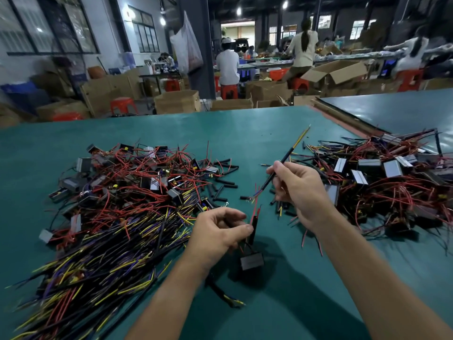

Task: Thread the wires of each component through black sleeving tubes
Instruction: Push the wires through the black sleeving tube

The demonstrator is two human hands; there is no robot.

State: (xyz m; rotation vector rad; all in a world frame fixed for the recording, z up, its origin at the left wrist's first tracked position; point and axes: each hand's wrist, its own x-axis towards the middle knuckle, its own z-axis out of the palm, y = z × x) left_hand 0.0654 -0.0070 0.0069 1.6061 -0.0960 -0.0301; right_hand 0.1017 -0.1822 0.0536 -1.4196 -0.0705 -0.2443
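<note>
My left hand [220, 231] pinches a short black sleeving tube [253, 228] with red wires poking out of its top. Below it a small dark box component [252, 260] hangs from those wires just above the table. My right hand [297, 190] grips a long black sleeve [277, 168] held slanted, with yellow wires [302, 134] sticking out of its far end and coloured wire tips at its near end. The two hands are about a hand's width apart over the green table [245, 133].
A big tangle of components with red, yellow and black wires [117, 207] covers the left side. A second pile of boxed components with red wires [382, 182] lies at the right. Loose short black tubes [220, 185] are scattered between them. Cardboard boxes and seated people fill the background.
</note>
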